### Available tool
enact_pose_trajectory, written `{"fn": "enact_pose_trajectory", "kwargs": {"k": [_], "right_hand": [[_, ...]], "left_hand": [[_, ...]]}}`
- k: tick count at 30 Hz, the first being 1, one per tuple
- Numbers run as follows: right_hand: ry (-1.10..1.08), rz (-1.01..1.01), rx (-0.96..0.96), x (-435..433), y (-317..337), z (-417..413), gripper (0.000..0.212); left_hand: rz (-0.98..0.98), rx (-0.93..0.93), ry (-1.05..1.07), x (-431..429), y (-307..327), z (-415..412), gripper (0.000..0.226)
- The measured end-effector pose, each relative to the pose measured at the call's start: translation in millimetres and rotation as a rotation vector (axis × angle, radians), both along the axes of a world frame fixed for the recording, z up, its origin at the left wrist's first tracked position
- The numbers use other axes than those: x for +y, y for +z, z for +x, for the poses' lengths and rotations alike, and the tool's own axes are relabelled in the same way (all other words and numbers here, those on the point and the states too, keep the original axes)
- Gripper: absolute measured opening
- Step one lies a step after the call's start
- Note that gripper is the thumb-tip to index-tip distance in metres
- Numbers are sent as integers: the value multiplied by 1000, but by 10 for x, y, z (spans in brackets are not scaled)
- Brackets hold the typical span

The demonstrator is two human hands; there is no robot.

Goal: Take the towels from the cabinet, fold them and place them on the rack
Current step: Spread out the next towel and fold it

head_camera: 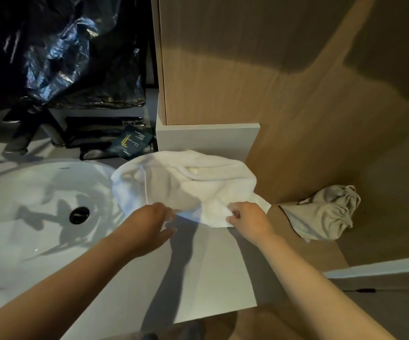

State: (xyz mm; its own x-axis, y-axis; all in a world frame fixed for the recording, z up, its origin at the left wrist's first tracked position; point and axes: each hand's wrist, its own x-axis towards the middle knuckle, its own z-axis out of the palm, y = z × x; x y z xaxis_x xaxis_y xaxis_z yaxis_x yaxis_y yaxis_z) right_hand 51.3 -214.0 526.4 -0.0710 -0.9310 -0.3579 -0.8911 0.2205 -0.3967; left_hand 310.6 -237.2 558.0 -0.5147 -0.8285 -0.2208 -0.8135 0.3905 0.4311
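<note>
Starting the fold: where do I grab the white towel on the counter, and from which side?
Take the white towel by its near edge, from the front: that hem lies free on the counter; the far side bunches against the cabinet base. The right hand pinches it there.

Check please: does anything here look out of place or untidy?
The crumpled grey cloth bag lies loose on the wooden ledge, by itself. The white terry towel is bunched unevenly beside the white oval sink.
</note>
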Motion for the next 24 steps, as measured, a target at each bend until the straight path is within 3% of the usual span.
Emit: {"fn": "enact_pose_trajectory", "kwargs": {"k": [3,5,10,15,21,24], "right_hand": [[26,-30,-136,183,36,79,38],[22,-64,-190,378,114,117,30],[19,-54,-200,773,281,91,27],[-138,-98,-289,1114,367,8,10],[-179,-276,-374,1401,462,53,15],[-177,-326,-401,1439,494,102,13]], "left_hand": [[-74,76,25,6,-13,16,36],[-104,89,32,3,-31,19,50],[3,-83,-63,36,-161,-7,70],[28,-95,-134,178,-238,38,66],[-11,61,-190,520,-275,41,71],[-63,74,-129,615,-287,1,46]]}}
